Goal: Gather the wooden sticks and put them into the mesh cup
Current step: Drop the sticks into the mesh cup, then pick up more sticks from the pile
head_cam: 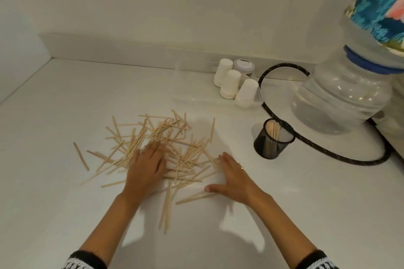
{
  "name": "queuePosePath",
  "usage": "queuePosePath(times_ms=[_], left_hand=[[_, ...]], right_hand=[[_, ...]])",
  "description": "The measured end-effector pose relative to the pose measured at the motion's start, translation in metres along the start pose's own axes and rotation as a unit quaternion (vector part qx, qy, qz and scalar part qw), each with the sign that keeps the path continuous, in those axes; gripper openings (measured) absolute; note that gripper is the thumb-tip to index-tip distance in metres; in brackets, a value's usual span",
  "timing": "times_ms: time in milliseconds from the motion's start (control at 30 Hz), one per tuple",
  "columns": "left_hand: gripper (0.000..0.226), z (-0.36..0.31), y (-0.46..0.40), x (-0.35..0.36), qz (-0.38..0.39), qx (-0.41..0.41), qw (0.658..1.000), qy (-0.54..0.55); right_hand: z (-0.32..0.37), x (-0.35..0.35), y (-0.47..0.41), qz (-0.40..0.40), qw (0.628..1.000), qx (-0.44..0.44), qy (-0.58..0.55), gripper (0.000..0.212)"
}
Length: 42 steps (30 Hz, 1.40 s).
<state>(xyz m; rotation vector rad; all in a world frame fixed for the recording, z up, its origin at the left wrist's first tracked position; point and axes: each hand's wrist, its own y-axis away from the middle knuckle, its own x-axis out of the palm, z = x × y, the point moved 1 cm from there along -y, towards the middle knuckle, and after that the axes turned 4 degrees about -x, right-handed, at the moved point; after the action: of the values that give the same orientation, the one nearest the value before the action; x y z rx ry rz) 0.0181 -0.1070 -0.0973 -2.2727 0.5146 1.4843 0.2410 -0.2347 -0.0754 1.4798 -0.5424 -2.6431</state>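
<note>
Under the spread fingers of the left hand (146, 170) lies the thick of a loose heap of wooden sticks (175, 150), pale and flat, crossing one another every which way on the white countertop (65, 203). That hand is flat, palm down, fingers wide and slightly blurred, pressing on the pile rather than gripping any one stick. Just to its right, the right hand (235, 178) is also laid flat and open, fingers together and pointing away from the person, thumb stretched out toward the left; its fingertips touch the right edge of the heap, and a ring (241, 167) shows on one finger. A few sticks lie between the two hands and trail back toward the wrists, and one pair rests under the right thumb. Stray sticks reach out to the left of the left hand, one lying well apart.

Beyond the right hand's fingertips and off to the right stands the black mesh cup (272, 140), upright, with some sticks already standing inside. A dark cord (328, 150) curves behind it. Farther out are upturned white paper cups (231, 84) and a large clear water bottle (341, 96).
</note>
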Motion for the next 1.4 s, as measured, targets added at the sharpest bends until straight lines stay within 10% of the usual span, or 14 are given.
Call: queuePosePath(times_ms=[200, 533, 900, 1400], left_hand=[[0.066, 0.048, 0.015, -0.011, 0.024, 0.009, 1.0, -0.004], [0.051, 0.056, 0.021, -0.004, 0.037, 0.031, 0.999, -0.02], [0.048, 0.06, 0.022, -0.004, 0.012, 0.039, 0.999, 0.029], [0.043, 0.062, 0.022, -0.004, 0.001, 0.031, 0.997, 0.068]], right_hand=[[0.011, 0.034, -0.008, 0.027, 0.988, -0.083, 0.129, 0.137], [0.038, 0.043, -0.042, -0.11, 0.979, -0.058, 0.164, 0.096], [0.055, 0.006, -0.056, 0.048, 0.991, -0.078, 0.101, 0.076], [0.058, 0.039, -0.055, -0.246, 0.92, -0.14, 0.271, 0.025]])
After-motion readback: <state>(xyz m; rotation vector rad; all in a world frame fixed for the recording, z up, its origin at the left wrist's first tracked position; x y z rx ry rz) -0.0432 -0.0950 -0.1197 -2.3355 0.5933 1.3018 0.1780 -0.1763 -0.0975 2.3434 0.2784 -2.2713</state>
